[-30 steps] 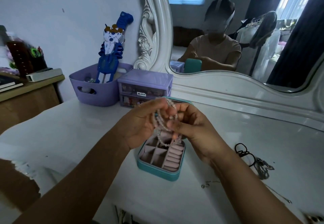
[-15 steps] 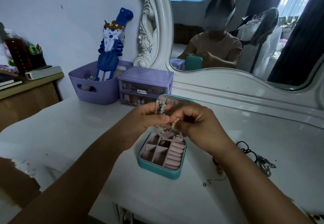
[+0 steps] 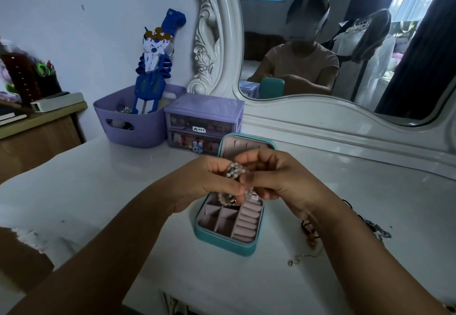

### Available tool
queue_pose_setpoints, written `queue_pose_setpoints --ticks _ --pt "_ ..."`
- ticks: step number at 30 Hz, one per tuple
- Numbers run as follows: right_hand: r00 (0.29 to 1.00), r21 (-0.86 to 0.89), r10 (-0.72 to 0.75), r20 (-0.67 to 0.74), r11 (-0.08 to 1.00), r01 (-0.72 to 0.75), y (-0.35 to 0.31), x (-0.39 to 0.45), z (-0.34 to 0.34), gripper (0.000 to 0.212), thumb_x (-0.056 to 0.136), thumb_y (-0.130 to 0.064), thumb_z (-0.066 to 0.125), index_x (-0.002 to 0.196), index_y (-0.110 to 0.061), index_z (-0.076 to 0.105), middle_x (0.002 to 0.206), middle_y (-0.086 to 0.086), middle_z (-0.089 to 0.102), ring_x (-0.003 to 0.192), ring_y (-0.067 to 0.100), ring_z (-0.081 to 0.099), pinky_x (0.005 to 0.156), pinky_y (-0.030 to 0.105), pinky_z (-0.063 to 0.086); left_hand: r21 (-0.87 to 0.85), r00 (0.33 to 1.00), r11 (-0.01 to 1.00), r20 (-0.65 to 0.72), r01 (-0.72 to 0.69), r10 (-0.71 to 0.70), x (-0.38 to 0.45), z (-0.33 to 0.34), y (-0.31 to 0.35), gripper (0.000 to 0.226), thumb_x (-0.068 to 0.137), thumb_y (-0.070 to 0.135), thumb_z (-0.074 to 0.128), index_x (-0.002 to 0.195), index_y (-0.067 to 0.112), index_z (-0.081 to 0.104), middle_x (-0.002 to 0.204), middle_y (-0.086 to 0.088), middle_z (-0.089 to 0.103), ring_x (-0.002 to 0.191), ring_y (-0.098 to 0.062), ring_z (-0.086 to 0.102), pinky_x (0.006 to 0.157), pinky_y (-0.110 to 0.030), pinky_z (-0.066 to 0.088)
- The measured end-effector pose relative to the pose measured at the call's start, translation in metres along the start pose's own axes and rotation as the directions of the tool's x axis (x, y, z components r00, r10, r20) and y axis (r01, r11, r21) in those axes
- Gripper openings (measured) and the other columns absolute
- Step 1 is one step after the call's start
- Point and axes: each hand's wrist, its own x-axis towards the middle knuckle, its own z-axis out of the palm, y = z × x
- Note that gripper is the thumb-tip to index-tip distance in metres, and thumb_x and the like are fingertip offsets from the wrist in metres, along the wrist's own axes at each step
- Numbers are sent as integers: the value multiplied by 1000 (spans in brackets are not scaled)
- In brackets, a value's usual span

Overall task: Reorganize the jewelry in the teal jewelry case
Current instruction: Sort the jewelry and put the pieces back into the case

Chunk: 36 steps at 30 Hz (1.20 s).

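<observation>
The teal jewelry case lies open on the white dressing table, its pink lid upright at the back. Inside are pink compartments on the left and ring rolls on the right. My left hand and my right hand meet just above the back of the case. Both pinch a coiled string of pale beads with teal bits; a loop of it hangs down into the back compartment.
Right of the case, partly behind my right forearm, lie black cords, a dark chain and a thin chain. At the back stand a purple drawer box, a purple basket holding a blue figure, and the white-framed mirror.
Both hands have dropped lower toward the case and gathered the bead string from long loops into a tighter coil, its lower loop now reaching into the back compartment.
</observation>
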Motion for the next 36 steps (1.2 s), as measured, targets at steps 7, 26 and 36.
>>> queue_pose_setpoints --ticks 7,26,36 --pt "971 -503 -102 -217 864 -22 12 -2 4 6 72 -10 68 67 -11 66 59 -3 57 54 6 50 53 22 39 394 911 916 -346 -78 227 5 9 -13 15 64 9 77 62 15 64 62 7 58 54 0 50 53 -18 40" --pt "761 -719 -606 -234 634 284 37 25 -14 12 72 -10 50 81 -6 56 90 9 58 89 23 50 74 26 37 888 738 430 -179 -164 651 28 17 -25 41 83 37 32 105 8 51 78 -10 68 63 -35 60 57 -27 31" --pt "769 -810 -622 -147 523 267 42 21 -10 27 77 -17 40 94 -6 57 98 13 57 89 28 52 73 27 40 936 735 352 -219 -29 642 36 11 -31 26 82 33 32 100 17 39 51 -8 61 40 -30 55 42 -25 34"
